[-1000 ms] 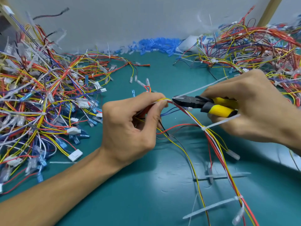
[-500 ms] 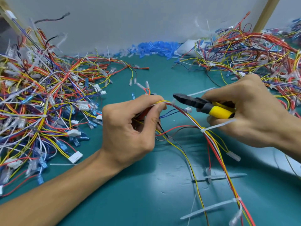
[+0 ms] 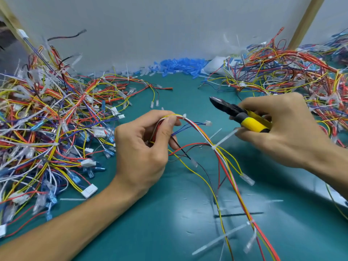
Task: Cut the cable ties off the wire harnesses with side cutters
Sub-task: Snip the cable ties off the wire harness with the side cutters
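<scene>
My left hand [image 3: 143,147] grips one wire harness [image 3: 222,162] of red, yellow and white wires, thumb pressed on the bundle beside a short white cable tie stub [image 3: 184,116]. The harness trails down to the lower right. A white cable tie [image 3: 224,138] is wrapped around it below my right hand, and another cable tie [image 3: 222,240] sits lower on the bundle. My right hand [image 3: 282,127] holds the side cutters [image 3: 239,114] by their yellow and black handles. Their dark jaws point left, lifted clear of the wires.
A big tangle of harnesses [image 3: 47,129] covers the left of the green mat [image 3: 150,232]. Another tangle of harnesses [image 3: 293,72] fills the far right. Blue plastic sleeves [image 3: 178,66] lie along the grey back wall. A loose cut tie [image 3: 239,215] lies on the mat.
The cutters' jaws were at the harness beside my left thumb; they have since lifted up and to the right, away from the wires. My left hand kept its grip.
</scene>
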Action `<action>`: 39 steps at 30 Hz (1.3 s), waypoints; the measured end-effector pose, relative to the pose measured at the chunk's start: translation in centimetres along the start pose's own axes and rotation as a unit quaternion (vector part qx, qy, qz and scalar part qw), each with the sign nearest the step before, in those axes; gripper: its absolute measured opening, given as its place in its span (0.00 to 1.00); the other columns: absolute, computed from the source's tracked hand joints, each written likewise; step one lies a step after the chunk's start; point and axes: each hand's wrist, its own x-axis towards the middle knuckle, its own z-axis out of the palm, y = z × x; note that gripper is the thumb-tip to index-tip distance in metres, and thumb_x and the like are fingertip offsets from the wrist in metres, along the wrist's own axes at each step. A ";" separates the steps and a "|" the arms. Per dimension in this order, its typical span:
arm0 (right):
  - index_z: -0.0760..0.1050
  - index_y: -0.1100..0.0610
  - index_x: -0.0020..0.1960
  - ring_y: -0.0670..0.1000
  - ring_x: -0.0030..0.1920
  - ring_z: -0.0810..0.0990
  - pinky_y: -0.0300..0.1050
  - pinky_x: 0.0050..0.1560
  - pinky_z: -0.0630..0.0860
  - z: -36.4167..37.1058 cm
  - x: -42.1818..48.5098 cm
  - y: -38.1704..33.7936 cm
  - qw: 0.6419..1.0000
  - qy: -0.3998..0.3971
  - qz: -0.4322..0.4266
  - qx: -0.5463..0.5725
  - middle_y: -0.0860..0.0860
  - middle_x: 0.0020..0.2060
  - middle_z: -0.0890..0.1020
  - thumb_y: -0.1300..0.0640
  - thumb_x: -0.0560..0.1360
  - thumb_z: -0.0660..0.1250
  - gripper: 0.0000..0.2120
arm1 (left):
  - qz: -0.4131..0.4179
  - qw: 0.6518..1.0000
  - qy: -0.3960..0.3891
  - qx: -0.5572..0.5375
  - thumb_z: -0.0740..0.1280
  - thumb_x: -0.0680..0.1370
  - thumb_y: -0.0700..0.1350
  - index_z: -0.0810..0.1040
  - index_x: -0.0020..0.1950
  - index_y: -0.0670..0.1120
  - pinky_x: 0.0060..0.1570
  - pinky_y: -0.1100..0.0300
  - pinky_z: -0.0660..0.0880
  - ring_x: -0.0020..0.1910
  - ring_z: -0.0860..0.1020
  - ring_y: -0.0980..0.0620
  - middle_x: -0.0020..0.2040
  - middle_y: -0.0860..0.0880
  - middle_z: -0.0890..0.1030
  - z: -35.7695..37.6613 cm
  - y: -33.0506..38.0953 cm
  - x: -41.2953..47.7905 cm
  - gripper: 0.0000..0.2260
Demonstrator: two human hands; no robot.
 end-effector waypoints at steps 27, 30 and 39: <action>0.83 0.49 0.52 0.54 0.38 0.76 0.55 0.38 0.77 -1.8 -0.1 -1.0 0.991 -0.073 -0.088 -0.070 0.43 0.39 0.77 0.53 0.66 0.69 0.14 | -0.098 0.989 0.059 -0.094 0.67 0.82 0.44 0.85 0.47 0.43 0.22 0.68 0.65 0.20 0.73 0.60 0.29 0.52 0.81 0.0 -0.3 0.9 0.09; 0.81 0.53 0.41 0.57 0.31 0.70 0.54 0.31 0.72 -1.7 0.0 -0.8 0.993 -0.077 -0.058 -0.073 0.51 0.29 0.74 0.53 0.66 0.69 0.06 | -0.100 0.988 0.060 -0.101 0.67 0.82 0.44 0.84 0.47 0.41 0.23 0.68 0.65 0.20 0.72 0.60 0.29 0.51 0.81 0.0 -0.4 0.9 0.10; 0.83 0.56 0.41 0.58 0.26 0.77 0.50 0.27 0.73 -0.7 0.1 -1.1 0.954 -0.167 0.100 0.226 0.58 0.30 0.82 0.63 0.66 0.80 0.08 | -0.070 0.982 0.062 -0.162 0.63 0.81 0.40 0.73 0.39 0.47 0.23 0.65 0.56 0.28 0.57 0.45 0.33 0.40 0.65 -0.3 0.1 0.8 0.11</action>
